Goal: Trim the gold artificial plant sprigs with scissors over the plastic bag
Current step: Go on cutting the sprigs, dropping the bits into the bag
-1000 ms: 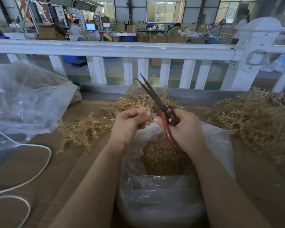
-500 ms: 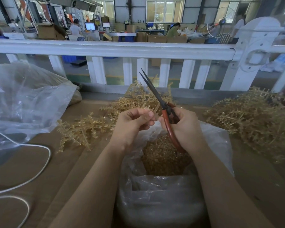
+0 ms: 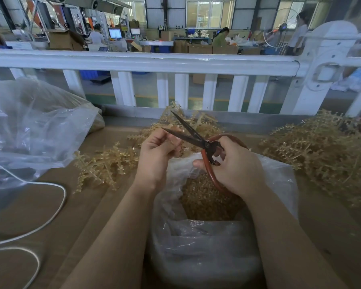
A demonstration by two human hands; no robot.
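The gold sprig is almost wholly hidden inside the curled fingers of the left hand [image 3: 156, 155], just above the clear plastic bag [image 3: 279, 180] of gold trimmings. Beside it, the right hand [image 3: 233, 167] grips red-handled scissors [image 3: 198, 140], dark blades parted. Spiky gold sprig piles [image 3: 321, 151] lie on the brown table [image 3: 331, 226] around the bag.

A white railing [image 3: 146, 60] crosses at twelve o'clock. A white cable [image 3: 50, 213] loops over the brown desk [image 3: 71, 215] at eight o'clock.
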